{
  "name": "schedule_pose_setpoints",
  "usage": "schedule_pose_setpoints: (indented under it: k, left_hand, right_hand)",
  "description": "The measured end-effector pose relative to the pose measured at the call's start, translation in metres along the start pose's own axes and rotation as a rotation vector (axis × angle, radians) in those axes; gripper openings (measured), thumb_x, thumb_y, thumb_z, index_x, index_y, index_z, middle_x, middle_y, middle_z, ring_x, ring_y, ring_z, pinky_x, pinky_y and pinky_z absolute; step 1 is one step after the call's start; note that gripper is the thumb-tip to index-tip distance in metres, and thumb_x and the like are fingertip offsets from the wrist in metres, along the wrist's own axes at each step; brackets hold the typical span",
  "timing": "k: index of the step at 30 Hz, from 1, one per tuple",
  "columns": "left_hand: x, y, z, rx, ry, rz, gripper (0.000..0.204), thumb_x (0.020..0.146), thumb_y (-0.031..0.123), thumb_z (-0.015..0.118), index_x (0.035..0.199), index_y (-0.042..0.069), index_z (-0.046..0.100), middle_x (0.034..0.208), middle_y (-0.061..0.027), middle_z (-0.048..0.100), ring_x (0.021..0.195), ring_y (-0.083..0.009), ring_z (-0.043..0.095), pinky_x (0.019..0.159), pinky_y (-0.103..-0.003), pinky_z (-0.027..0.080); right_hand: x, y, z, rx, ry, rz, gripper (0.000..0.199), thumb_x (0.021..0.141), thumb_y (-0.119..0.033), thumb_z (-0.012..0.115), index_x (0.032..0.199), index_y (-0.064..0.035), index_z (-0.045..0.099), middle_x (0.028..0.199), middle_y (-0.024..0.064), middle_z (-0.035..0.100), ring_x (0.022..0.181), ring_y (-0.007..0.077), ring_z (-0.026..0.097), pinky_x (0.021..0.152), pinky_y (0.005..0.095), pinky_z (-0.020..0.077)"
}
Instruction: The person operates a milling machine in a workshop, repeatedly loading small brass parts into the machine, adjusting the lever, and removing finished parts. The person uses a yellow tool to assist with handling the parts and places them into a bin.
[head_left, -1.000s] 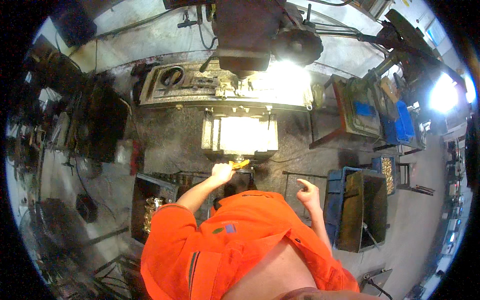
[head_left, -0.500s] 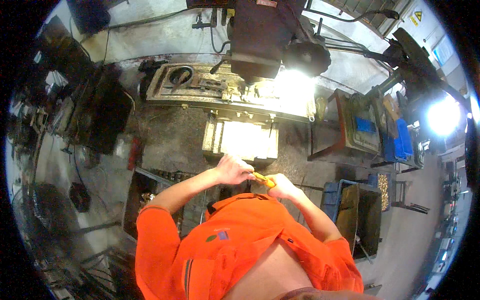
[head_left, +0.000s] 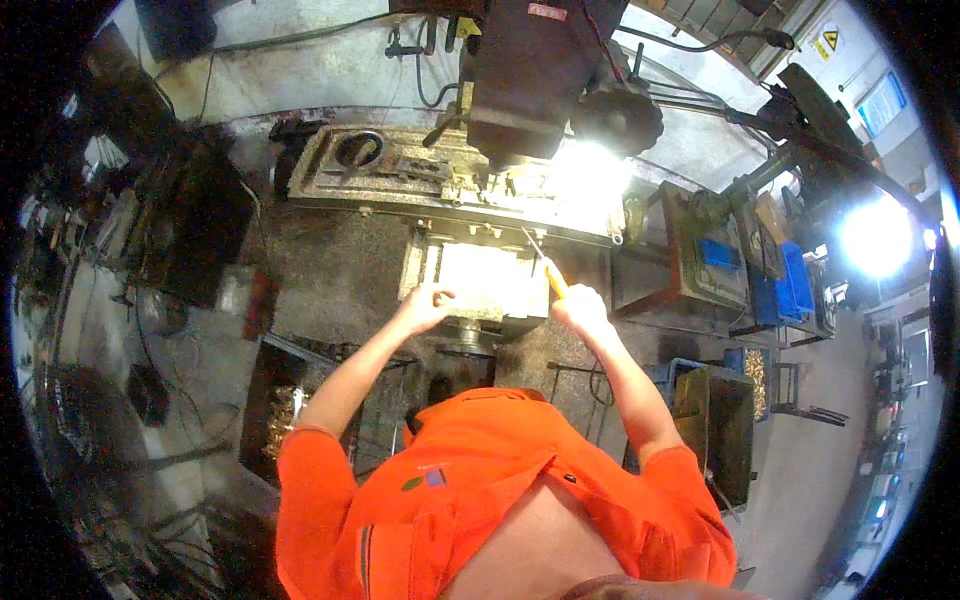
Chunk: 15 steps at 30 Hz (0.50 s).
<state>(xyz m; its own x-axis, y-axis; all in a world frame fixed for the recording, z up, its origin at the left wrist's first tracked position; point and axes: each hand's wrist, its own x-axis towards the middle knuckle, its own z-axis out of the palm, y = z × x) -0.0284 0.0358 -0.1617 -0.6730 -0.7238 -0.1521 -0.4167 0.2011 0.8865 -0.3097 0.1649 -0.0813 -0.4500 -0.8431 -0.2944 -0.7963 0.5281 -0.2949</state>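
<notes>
My right hand (head_left: 580, 308) is closed around the yellow handle of a thin-bladed hand tool (head_left: 555, 280); whether it is a screwdriver or a file I cannot tell. Its slim metal shaft points up and away, toward the front edge of the long machine table (head_left: 400, 203). My left hand (head_left: 426, 306) is over the left side of the brightly lit block (head_left: 490, 275) in front of that table. Its fingers are curled in a pinch, and anything between them is too small to make out.
Above the table hangs a dark machine head (head_left: 515, 80) beside a glaring lamp. A metal cart with blue bins (head_left: 795, 280) stands at right. Nearer are an open box (head_left: 725, 425) and a tray of small brass-coloured parts (head_left: 755, 375). More such parts (head_left: 282, 415) lie at lower left.
My hands have come apart from in front of my body, both reaching forward. The yellow-handled tool, earlier between both hands, is now in my right hand alone with its shaft pointing away.
</notes>
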Motion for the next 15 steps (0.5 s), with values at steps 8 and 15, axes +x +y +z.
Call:
schedule_pose_setpoints:
  k: [8,15]
  left_hand:
    - [-0.029,-0.001,-0.001,0.049,-0.113,0.013,0.028,0.074,0.011,0.057,0.100,0.002,0.061,0.080,-0.0073,0.064,0.072,-0.0141,0.058,0.068,-0.029,0.048]
    - [-0.079,-0.035,-0.042,0.216,-0.110,-0.091,0.030,0.075,0.017,0.058,0.101,0.002,0.061,0.093,-0.0148,0.065,0.083,-0.0233,0.063,0.075,-0.035,0.049]
  right_hand:
    - [0.047,-0.059,-0.001,-0.108,0.090,-0.206,0.040,0.066,-0.037,0.059,0.082,-0.0009,0.063,0.084,0.0196,0.063,0.080,0.0322,0.062,0.073,0.0376,0.0492]
    - [0.037,-0.067,-0.008,-0.045,0.021,-0.042,0.039,0.065,-0.035,0.058,0.083,-0.0016,0.064,0.084,0.0193,0.063,0.080,0.0330,0.062,0.073,0.0374,0.0492]
